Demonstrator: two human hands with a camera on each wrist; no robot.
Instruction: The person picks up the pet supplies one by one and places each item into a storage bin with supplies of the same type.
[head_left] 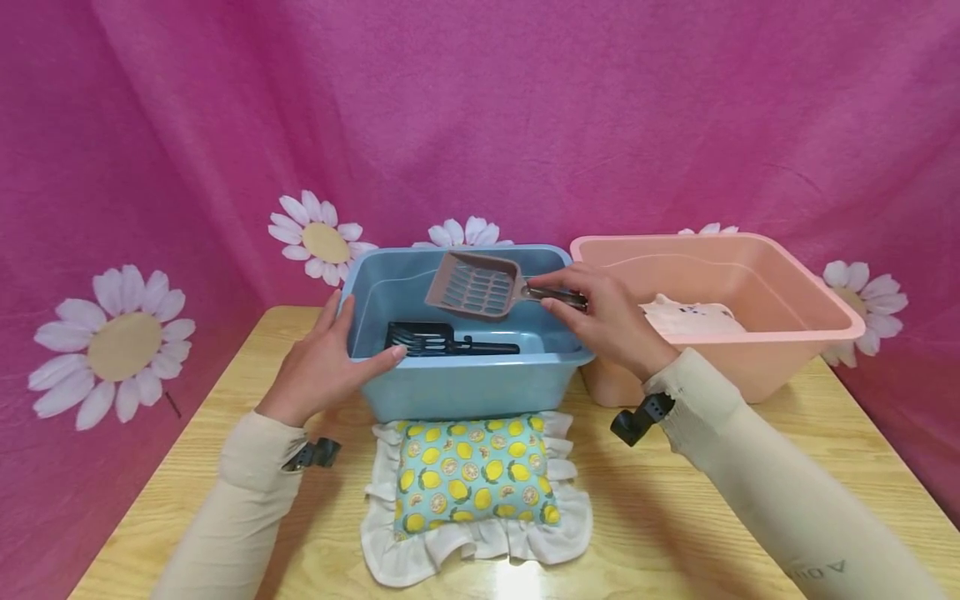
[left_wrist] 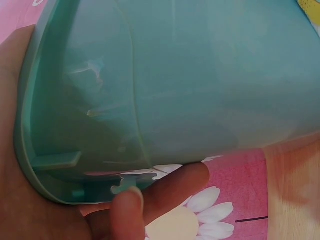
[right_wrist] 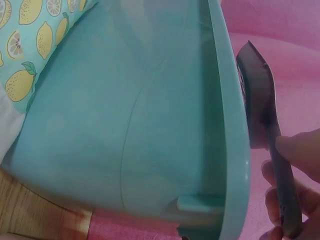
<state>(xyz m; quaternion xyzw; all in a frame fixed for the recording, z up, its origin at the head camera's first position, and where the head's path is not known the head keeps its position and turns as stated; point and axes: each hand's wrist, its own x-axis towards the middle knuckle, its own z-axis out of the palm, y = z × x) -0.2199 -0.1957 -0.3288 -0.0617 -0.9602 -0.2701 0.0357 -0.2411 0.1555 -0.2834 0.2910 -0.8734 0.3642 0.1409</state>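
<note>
My right hand (head_left: pixel 611 312) holds a brown litter scoop (head_left: pixel 474 285) by its dark handle, above the blue bin (head_left: pixel 465 392). In the right wrist view the thumb and fingers wrap the scoop's handle (right_wrist: pixel 285 185), just beyond the bin's rim. At the bin's left front corner my left hand (head_left: pixel 315 367) grips the rim, thumb over the front edge. Fingers (left_wrist: pixel 175 192) curl at the corner's outer side in the left wrist view. Inside the bin lies a black slotted scoop-like tool (head_left: pixel 427 337) with a long handle; its exact kind is unclear.
To the right stands a pink bin (head_left: pixel 795 362) with a white cloth item (head_left: pixel 693 318) inside. A lemon-print cushion (head_left: pixel 480 475) with white ruffles lies in front of the blue bin on the wooden table (head_left: pixel 690 533). A pink flowered curtain (head_left: pixel 480 117) hangs behind.
</note>
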